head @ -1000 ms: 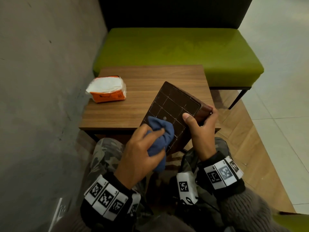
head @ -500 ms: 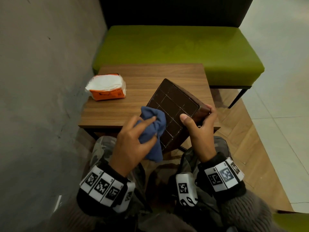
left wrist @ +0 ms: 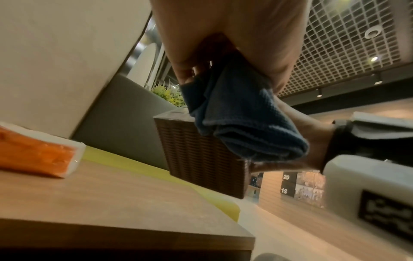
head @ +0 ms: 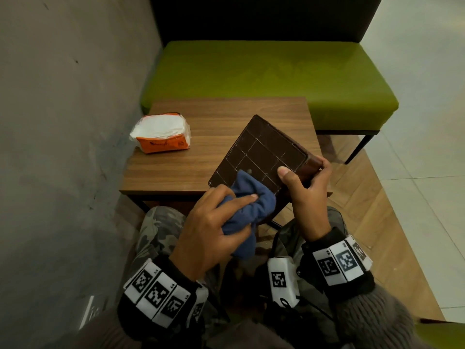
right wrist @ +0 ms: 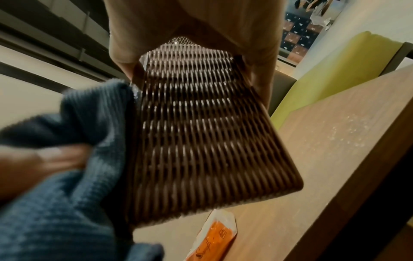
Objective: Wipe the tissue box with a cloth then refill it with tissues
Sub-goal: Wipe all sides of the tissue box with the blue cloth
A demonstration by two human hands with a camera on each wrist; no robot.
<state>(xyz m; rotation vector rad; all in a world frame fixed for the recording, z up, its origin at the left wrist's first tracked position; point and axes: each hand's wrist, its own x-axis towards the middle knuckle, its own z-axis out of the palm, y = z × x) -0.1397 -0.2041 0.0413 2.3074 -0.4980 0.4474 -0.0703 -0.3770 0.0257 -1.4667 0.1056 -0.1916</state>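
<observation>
Grey concrete wall runs along your left, and a green padded seat (head: 264, 79) with a dark back stands ahead, beyond a small wooden bench (head: 201, 137). Pale tiles and herringbone wood flooring lie to your right.

You sit at the near edge of the bench, camouflage trousers visible below your arms. Both wrists wear dark cuffs with black-and-white square markers.

Your right hand (head: 305, 195) holds the box (head: 261, 157), a dark brown tissue box with woven-look sides. It is lifted and tilted above the bench's near right corner, one flat face with a grid of thin lines turned up toward you. Your right grip is closed around the box's right end: thumb pressed on the grid face, fingers curled over the far side. The right wrist view shows the woven side (right wrist: 201, 123) running away from your palm, with the bench below it.

Your left hand (head: 214, 230) holds the cloth (head: 249, 210), a blue waffle-textured cloth, bunched up. Your left grip is closed on it, fingers wrapped over the top and thumb underneath, and the cloth's front fold touches the near lower corner of the grid face. A loose end hangs down below your hand. In the left wrist view the cloth (left wrist: 241, 120) hangs from your fingers against the box (left wrist: 201, 159).

A pack of tissues (head: 161, 137), white in a clear wrapper with an orange band, lies on the far left part of the bench, well apart from the box.
</observation>
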